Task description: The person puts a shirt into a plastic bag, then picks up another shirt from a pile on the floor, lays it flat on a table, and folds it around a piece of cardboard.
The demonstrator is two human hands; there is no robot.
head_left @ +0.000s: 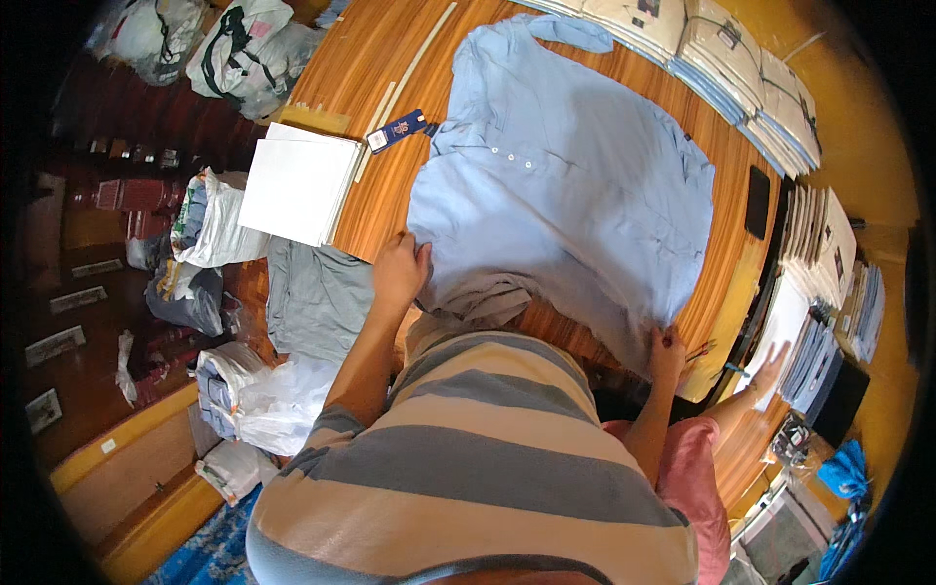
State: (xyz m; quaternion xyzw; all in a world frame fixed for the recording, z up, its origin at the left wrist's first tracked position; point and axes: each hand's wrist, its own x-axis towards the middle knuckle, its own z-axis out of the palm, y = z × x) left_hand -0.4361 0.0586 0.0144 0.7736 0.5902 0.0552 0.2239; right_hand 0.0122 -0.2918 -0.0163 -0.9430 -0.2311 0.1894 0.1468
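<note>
A light blue shirt (585,185) lies spread over the wooden table, a short row of white buttons showing near its left part. A dark blue hang tag (397,131) sticks out at its left edge. My left hand (402,271) is closed on the shirt's near left edge, its fingertips partly hidden. Beside it the cloth bunches and its shaded underside shows. At the near right corner my right hand (667,353) pinches the hem, which hangs past the table's near edge.
White cardboard sheets (297,185) are stacked at the table's left. Folded packed shirts (721,58) line the far right edge; a black phone (757,202) lies nearer. Another person's hand (767,375) touches things at right. Grey cloth (317,297) and plastic bags (283,400) sit at left.
</note>
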